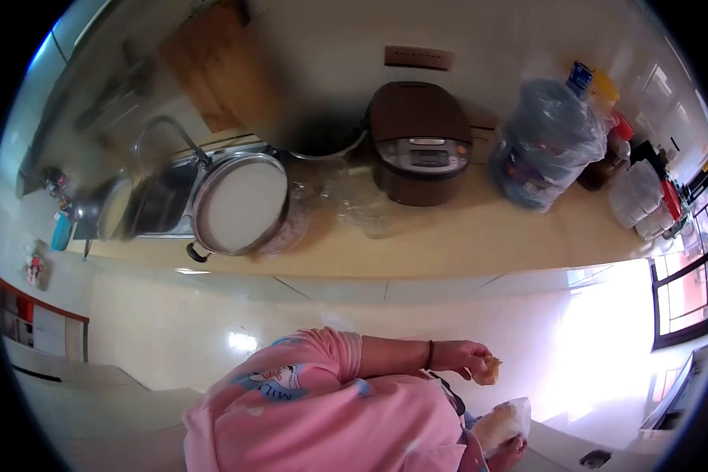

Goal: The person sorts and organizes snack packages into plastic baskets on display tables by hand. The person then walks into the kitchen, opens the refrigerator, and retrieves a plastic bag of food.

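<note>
My left hand (462, 359), with a dark band on its wrist, has its fingers closed round a small yellowish-brown piece of food (491, 370). Below it, near the bottom edge, my right hand (513, 451) grips a white bag (502, 425), whose contents I cannot make out. The two hands are apart, both in front of my pink shirt (315, 425) and away from the counter.
Along the counter (480, 244) stand a large pot with white contents (244, 206), a brown rice cooker (419, 141), a plastic-wrapped bottle (544, 145) and clear containers (636, 193). A sink (164, 200) is at the left; a cutting board (220, 67) leans behind.
</note>
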`<state>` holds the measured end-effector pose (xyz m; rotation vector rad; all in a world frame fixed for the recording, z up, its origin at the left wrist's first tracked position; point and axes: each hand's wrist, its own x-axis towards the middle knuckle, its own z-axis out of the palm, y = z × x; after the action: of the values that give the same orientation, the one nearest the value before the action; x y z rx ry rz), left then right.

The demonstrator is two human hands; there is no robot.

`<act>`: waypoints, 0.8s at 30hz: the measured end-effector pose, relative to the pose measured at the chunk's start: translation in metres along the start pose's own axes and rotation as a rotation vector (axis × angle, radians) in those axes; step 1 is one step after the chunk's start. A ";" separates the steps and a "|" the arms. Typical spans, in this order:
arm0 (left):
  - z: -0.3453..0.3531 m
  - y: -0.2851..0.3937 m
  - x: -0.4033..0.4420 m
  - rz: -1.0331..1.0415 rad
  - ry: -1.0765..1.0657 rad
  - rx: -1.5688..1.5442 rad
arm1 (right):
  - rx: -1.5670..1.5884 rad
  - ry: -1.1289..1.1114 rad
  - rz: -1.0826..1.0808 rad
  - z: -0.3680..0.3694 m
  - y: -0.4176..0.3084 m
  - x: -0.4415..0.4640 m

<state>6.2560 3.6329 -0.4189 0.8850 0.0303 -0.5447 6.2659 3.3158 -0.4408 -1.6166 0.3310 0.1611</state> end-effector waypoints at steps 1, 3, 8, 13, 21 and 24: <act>0.004 0.007 0.021 0.000 0.009 -0.008 | 0.040 0.022 -0.002 -0.011 -0.010 0.025; 0.007 0.012 0.062 -0.014 0.005 -0.009 | 0.142 0.094 0.002 -0.039 -0.030 0.074; -0.004 0.009 0.200 0.004 -0.029 -0.171 | -0.194 0.175 -0.251 -0.134 -0.010 0.218; 0.011 0.044 0.364 -0.183 -0.124 -0.009 | 0.010 0.377 -0.030 -0.172 -0.073 0.282; 0.099 0.093 0.629 -0.303 -0.261 0.107 | 0.214 0.681 -0.003 -0.279 -0.096 0.434; 0.126 0.099 0.734 -0.321 -0.241 0.092 | 0.135 0.703 0.042 -0.323 -0.087 0.508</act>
<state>6.9119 3.2675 -0.4464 0.9045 -0.0734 -0.9561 6.7423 2.9403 -0.4869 -1.4899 0.8932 -0.4041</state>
